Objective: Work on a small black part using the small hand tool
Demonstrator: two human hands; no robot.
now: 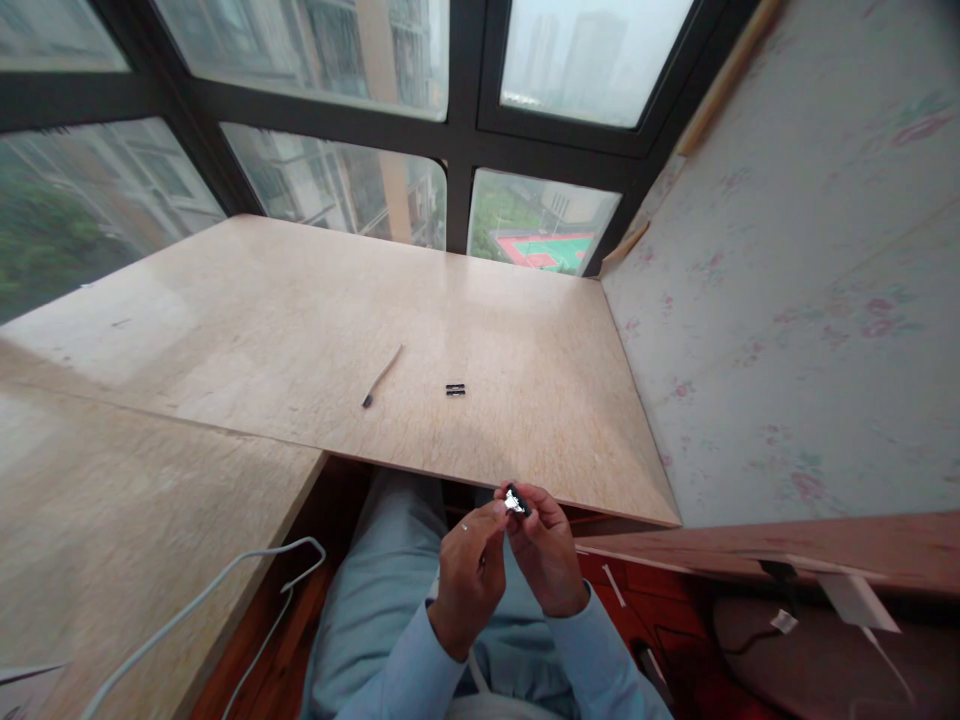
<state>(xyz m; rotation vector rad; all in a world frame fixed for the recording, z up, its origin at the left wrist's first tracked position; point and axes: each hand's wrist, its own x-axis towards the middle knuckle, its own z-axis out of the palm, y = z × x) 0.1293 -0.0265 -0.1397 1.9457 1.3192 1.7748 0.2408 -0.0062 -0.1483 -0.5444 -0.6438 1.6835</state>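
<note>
Both of my hands are together over my lap, just below the counter's front edge. They hold a small black object with a shiny silver face (515, 501), whose exact kind I cannot make out. My left hand (472, 570) is closed, its thumb and forefinger pinching the object's left side. The fingers of my right hand (549, 550) wrap round its right side and far end. Beyond the hands, two small black bars (455, 390) lie parallel on the counter. To their left is a thin toothbrush-like brush (384, 374) with a pale handle and dark head.
The beige stone counter (262, 320) runs back to dark-framed windows (461, 130). A floral-papered wall (795, 300) bounds it on the right. A white cable (217, 570) loops over the left counter's edge. At lower right is a white plug or adapter (859, 600) with cords.
</note>
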